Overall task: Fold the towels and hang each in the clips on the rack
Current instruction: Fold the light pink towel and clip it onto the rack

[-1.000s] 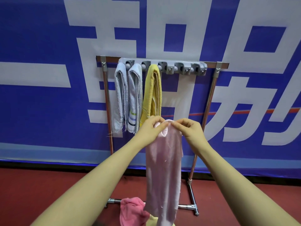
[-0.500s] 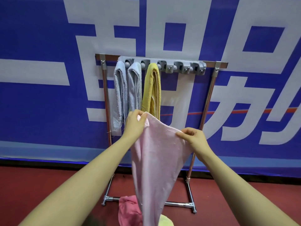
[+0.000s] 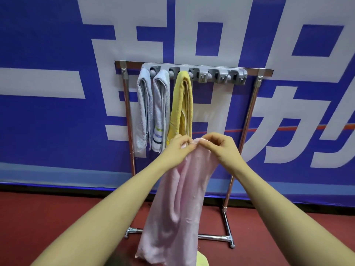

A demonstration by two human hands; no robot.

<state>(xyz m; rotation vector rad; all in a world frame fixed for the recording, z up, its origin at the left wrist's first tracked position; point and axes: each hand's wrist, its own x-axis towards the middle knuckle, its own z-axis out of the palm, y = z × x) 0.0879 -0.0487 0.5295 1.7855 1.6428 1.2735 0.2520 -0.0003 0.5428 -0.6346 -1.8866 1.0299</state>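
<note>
Head camera looks forward and down at a metal rack [image 3: 247, 120] standing on a red floor [image 3: 38, 217] against a blue banner with large white characters [image 3: 48, 131]. Across the top of the rack runs a grey clip bar [image 3: 217, 72]. Three folded towels hang from its left clips: a pale grey towel [image 3: 143, 110] farthest left, a white towel with coloured stripes [image 3: 161, 112] just beside it, and a yellow towel [image 3: 181, 106] to the right of those. The clips on the right part of the bar hold nothing.

Near the camera, both hands meet in front of the lower end of the yellow towel. The left hand [image 3: 177, 148] has its fingers curled round the top edge of a pink towel [image 3: 178, 204], and the right hand [image 3: 221, 146] pinches the same edge, touching or nearly touching the left. The pink towel hangs down from the two hands in loose vertical folds, below the level of the clip bar and in front of the rack's base. At the bottom edge, something pale yellow [image 3: 201, 260] shows behind the pink towel, possibly another towel, though too little is visible to be sure.
</note>
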